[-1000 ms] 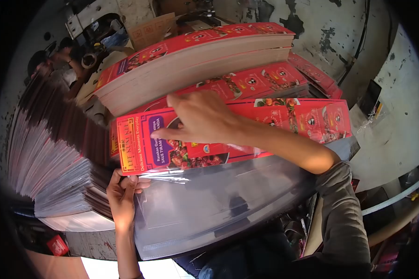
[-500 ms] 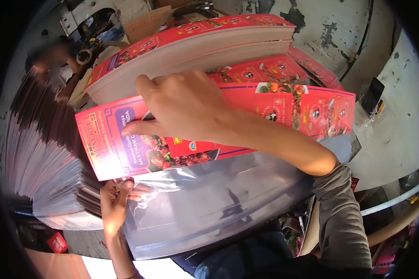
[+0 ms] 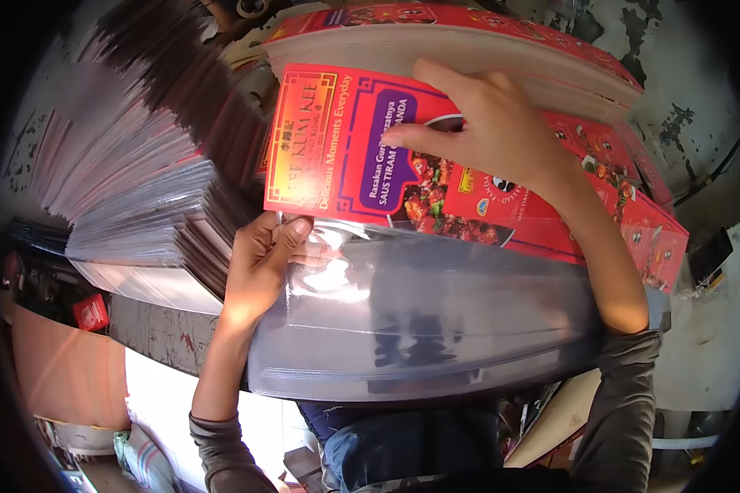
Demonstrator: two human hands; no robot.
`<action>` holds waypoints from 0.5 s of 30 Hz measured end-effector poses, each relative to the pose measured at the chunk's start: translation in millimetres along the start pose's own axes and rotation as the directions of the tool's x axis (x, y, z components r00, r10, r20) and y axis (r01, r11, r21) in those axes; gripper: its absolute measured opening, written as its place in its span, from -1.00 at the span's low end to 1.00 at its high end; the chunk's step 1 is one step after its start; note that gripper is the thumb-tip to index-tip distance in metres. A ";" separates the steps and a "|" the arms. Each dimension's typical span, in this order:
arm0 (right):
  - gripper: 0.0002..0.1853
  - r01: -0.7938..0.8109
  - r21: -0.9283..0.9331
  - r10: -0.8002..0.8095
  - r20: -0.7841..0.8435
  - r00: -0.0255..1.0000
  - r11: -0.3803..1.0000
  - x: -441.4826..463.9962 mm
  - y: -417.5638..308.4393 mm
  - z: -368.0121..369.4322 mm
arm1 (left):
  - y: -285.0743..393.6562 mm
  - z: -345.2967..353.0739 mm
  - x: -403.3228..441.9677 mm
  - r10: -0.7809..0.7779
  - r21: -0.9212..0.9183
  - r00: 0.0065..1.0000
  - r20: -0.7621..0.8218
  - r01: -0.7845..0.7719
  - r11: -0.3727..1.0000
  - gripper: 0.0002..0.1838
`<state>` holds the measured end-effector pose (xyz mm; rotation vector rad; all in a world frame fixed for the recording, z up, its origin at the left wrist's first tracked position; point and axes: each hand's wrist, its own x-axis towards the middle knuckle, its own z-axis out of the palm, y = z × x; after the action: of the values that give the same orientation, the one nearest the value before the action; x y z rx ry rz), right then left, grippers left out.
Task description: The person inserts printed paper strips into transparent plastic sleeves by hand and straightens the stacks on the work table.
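Across clear sleeves (image 3: 469, 329), red card (image 3: 469, 201) lies under part-curled right hand (image 3: 501, 131), grip unclear; left hand (image 3: 259, 259) pinches film (image 3: 330, 246); worktop (image 3: 160, 329) beneath, peeling wall (image 3: 682, 90) behind.

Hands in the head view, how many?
2. The left hand is at the upper left corner of the clear plastic; the right hand is over the red printed sheet. No others show; any behind the stacks would be hidden.
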<state>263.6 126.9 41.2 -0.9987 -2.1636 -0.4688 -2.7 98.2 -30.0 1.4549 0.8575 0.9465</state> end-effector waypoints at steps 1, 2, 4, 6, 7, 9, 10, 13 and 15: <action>-0.45 -0.009 0.012 0.008 0.010 1.000 1.000 -0.4 2.2 1.0 | -0.9 0.7 -0.6 -0.007 0.000 1.000 -0.007 0.007 1.000 -0.74; -0.46 -0.018 0.022 0.017 0.020 1.000 1.000 -0.6 3.9 2.6 | -2.1 0.8 -0.3 0.032 0.048 0.999 -0.026 -0.031 0.998 -0.75; -0.47 0.007 0.026 -0.007 0.004 1.000 1.000 -2.0 6.8 5.5 | 2.5 8.9 -1.0 0.066 0.010 0.997 -0.036 -0.066 0.998 -0.75; -0.47 0.038 0.022 -0.038 -0.016 0.999 0.999 -1.3 6.8 4.8 | -0.9 4.1 -0.3 0.049 0.054 0.998 -0.031 -0.047 0.997 -0.75; -0.48 0.027 -0.012 -0.028 -0.030 0.999 1.000 -0.7 3.8 1.5 | -2.0 2.2 -0.2 0.033 0.100 0.999 -0.022 -0.031 0.995 -0.75; -0.49 0.019 -0.045 -0.021 -0.045 0.999 0.999 1.6 -3.7 -4.8 | 2.4 3.7 -0.7 0.027 0.093 1.000 -0.004 -0.027 0.995 -0.76; -0.48 0.042 -0.086 -0.045 -0.041 0.998 0.995 3.0 -8.5 -8.2 | 4.1 4.5 -0.4 0.022 0.088 1.000 0.019 -0.024 0.996 -0.76; -0.45 0.069 -0.164 -0.070 0.002 0.998 0.984 7.1 -26.1 -17.1 | 1.9 0.5 -1.2 0.001 0.064 1.000 0.025 -0.003 0.998 -0.77; -0.45 0.074 -0.203 -0.066 0.043 0.997 0.976 6.9 -28.4 -18.0 | 1.6 1.5 -0.9 0.014 0.070 1.000 0.002 -0.014 0.997 -0.77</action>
<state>246.6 102.1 57.8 -1.0501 -2.2218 -0.7248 -1.7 96.6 -28.5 1.5228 0.8878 0.9334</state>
